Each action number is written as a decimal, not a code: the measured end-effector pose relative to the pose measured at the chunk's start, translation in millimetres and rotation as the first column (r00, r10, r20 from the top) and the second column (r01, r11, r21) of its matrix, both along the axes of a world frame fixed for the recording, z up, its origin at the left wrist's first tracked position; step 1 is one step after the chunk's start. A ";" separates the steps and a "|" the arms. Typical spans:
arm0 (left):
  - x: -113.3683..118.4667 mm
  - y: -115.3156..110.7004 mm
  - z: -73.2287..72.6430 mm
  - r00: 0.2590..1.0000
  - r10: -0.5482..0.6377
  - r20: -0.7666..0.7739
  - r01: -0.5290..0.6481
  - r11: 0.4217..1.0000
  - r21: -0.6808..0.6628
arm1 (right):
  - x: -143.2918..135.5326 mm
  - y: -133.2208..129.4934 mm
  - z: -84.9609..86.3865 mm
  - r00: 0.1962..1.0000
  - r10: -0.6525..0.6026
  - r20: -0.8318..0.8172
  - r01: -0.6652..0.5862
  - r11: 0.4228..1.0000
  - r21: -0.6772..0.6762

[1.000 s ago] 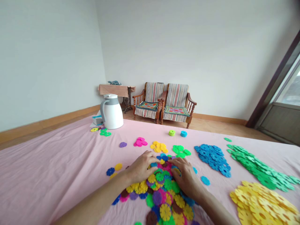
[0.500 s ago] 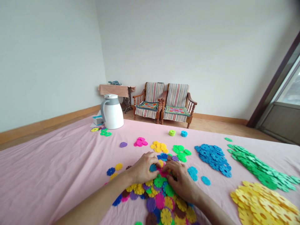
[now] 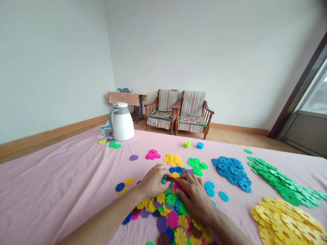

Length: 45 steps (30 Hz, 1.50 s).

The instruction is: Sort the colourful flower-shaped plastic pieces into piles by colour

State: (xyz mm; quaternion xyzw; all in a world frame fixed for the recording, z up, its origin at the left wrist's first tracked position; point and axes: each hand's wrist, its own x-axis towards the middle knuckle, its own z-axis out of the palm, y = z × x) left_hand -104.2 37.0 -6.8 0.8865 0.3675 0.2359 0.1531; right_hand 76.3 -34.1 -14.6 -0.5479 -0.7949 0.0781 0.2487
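Our fingers (image 3: 163, 170) lay curled over the far edge of the mixed pile of multicoloured plastic snowflake discs (image 3: 173, 211), both sets bent down onto the pieces and meeting almost tip to tip. Our left hand (image 3: 152, 182) rested knuckles-up with its fingers partly closed around a small blue disc (image 3: 164, 180) at the pile's edge; whether we truly gripped it or merely pressed on it, we could not tell. Our right hand (image 3: 195, 197) lay flatter, fingers loosely spread and pressed on the pink and green discs beneath; we could not make out any single piece held in it.

The mixed pile sat on the pink cloth-covered counter (image 3: 63, 183), directly in front of us between our forearms. Beyond our fingertips lay small sorted clusters: pink discs (image 3: 152, 154), yellow discs (image 3: 173, 159) and green discs (image 3: 197, 164). To the right spread a heap of blue discs (image 3: 233, 172), a long band of green discs (image 3: 281, 183) and a large heap of yellow discs (image 3: 286, 221). A white jug with a grey collar (image 3: 120, 121) stood at the far left of the counter. Two striped wooden armchairs (image 3: 178, 112) stood against the back wall.
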 end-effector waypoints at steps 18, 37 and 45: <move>10.8 2.1 -5.9 1.000 0.030 0.003 -0.030 1.000 -0.001 | -0.6 -2.8 3.7 1.000 0.009 -0.025 -0.008 1.000 0.018; -34.9 35.9 10.2 0.963 0.242 0.118 -0.233 0.968 -0.088 | 0.8 -4.0 0.6 0.999 -0.017 -0.052 0.017 1.000 0.013; -108.4 68.6 17.0 0.938 0.337 -0.085 -0.347 0.904 -0.250 | 0.7 -3.6 -0.1 0.998 -0.013 -0.055 0.014 1.000 0.026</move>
